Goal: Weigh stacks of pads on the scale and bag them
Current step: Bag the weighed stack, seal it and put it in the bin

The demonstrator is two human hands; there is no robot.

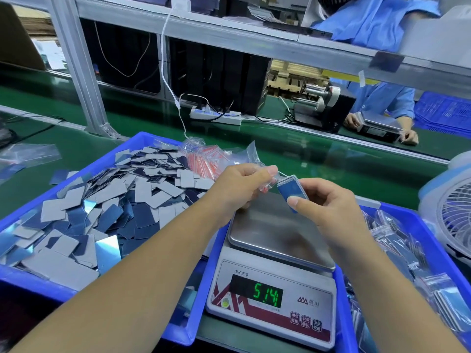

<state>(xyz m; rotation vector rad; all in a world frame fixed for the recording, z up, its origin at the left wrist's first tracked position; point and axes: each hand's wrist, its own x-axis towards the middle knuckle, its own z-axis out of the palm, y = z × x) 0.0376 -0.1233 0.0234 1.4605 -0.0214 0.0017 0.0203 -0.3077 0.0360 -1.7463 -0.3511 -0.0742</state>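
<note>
- Right hand (pixel 328 202) pinches a stack of pads (pixel 290 191), blue face up, held above the scale (pixel 275 271) pan, not touching it.
- Left hand (pixel 242 187) grips a clear zip bag (pixel 251 155) just left of the stack; bag mouth meets the stack's far end; hands close together.
- Scale sits below both hands; green display (pixel 268 294) reads 51.4-ish, last digit unclear; Chinese lettering and a mountain logo, brand unreadable.
- Blue tray (pixel 84 171) left of the left arm, heaped with loose grey and blue pads (pixel 107 200).
- Blue tray (pixel 418 220) right of the right arm, holds filled bags (pixel 397 250).
- White fan (pixel 451 212) far right.
</note>
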